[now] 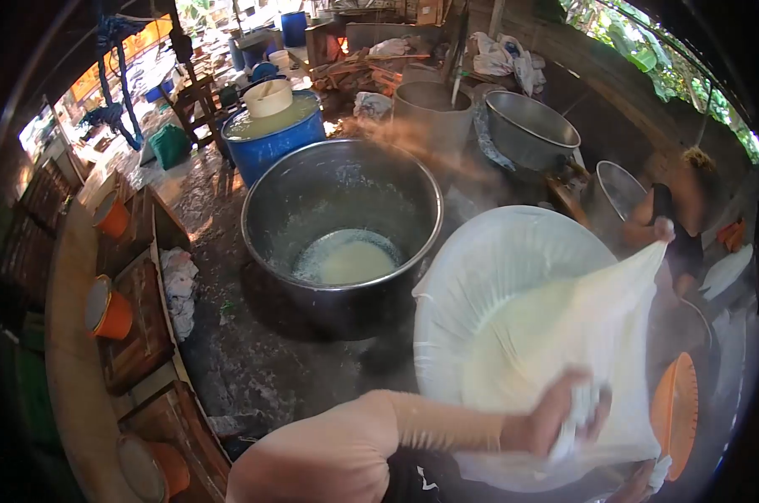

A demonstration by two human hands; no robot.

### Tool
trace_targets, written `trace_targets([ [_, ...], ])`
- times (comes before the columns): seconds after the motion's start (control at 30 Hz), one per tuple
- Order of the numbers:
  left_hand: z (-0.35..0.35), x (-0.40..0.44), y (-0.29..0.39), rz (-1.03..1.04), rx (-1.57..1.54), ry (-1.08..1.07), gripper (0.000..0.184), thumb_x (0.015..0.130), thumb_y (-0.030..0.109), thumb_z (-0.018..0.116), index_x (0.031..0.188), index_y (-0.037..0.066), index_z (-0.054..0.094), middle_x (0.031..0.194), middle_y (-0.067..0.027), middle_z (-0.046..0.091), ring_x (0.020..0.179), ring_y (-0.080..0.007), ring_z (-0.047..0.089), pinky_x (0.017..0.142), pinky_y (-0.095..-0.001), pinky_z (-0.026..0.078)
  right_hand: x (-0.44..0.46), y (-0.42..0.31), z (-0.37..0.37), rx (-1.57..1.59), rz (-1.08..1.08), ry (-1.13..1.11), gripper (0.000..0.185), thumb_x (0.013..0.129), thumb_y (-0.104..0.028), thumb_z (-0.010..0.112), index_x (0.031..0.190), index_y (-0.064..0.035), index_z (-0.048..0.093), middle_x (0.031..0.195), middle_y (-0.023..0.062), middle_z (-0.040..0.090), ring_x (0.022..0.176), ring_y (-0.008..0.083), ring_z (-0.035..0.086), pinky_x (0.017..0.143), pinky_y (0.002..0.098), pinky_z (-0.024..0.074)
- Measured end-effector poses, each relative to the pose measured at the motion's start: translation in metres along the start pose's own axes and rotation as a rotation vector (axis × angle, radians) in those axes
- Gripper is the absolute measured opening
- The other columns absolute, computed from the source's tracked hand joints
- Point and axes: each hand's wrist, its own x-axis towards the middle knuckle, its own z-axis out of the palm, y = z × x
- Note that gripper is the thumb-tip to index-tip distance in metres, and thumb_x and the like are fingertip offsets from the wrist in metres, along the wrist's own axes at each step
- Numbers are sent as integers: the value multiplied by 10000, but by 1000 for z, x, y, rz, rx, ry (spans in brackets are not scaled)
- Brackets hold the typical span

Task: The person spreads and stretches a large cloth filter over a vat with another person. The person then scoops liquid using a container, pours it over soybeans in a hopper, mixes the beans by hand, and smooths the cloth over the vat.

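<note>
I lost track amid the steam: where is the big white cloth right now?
In the head view, the white cloth is right of centre, between the large metal pot on its left and the orange container on its right.

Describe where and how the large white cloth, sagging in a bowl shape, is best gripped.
Probably the near edge of the large white cloth, bunched into a fistful from the wearer's side. The fabric drapes softly, so gathered folds should hold better than a flat pinch; its far-right corner already rises to a peak at the co-worker's hand.
</note>
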Motion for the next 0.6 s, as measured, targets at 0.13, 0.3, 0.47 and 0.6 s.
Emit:
trace_targets([
  [0.13,47,0,184,460,-11,43,458,900,538,407,782,111,520,623,-19,470,578,-160,457,622,-336,405,7,11,48,-104,46,-112,131,860,-73,564,951,15,597,806,13,575,705,110,524,625,250,423],
  [0.3,75,-26,207,766,529,78,474,898,526,388,760,87,502,583,-35,439,568,-152,431,611,-298,381,-42,25,162,-239,-86,-248,153,853,-81,568,962,23,598,822,22,580,748,133,537,669,270,435],
  [0.47,46,-24,133,393,516,174,438,907,459,403,745,67,512,624,-26,483,558,-112,426,532,-252,354,-100,-55,222,-60,-71,-498,272,886,-144,547,1077,42,598,947,97,578,867,224,526,783,340,435],
  [0.6,25,-37,127,258,751,305,405,923,434,420,745,82,508,635,-15,476,583,-97,419,544,-253,346,-64,-82,125,-171,-448,84,396,941,-266,475,1174,40,568,1129,225,526,1025,375,481,878,452,393],
])
